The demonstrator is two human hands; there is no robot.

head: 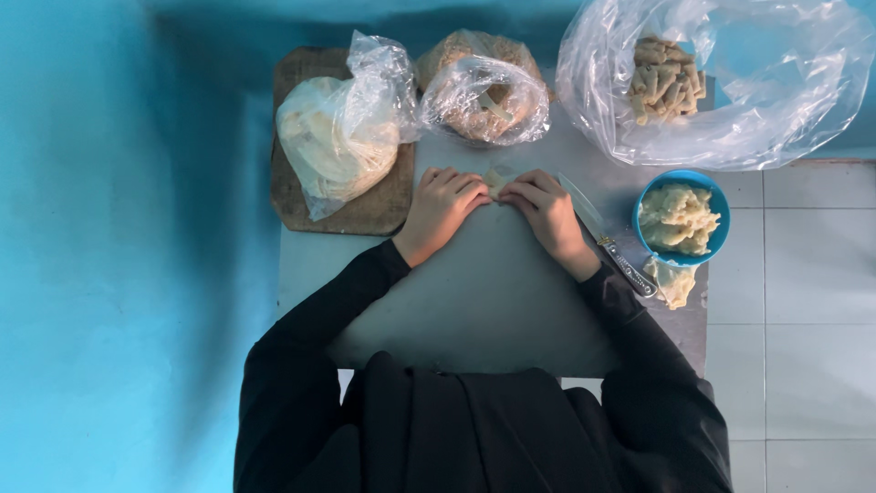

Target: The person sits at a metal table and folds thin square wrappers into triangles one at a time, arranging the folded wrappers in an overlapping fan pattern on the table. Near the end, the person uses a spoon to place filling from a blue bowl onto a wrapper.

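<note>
small grey table (493,310) w/ blue cloth backdrop (119,228) left, white tiled floor (812,319) right, soft light.

My sleeves (310,338) are black, low in the frame. The table (493,292) under them is plain pale grey. At upper left the wooden board (365,212) is dark brown, and the clear bag (342,137) on it shows creamy white wrappers. The bowl (721,233) at right is bright blue with pale yellow filling (677,217). The floor tiles (812,301) are off-white, and the left side is turquoise.
</note>
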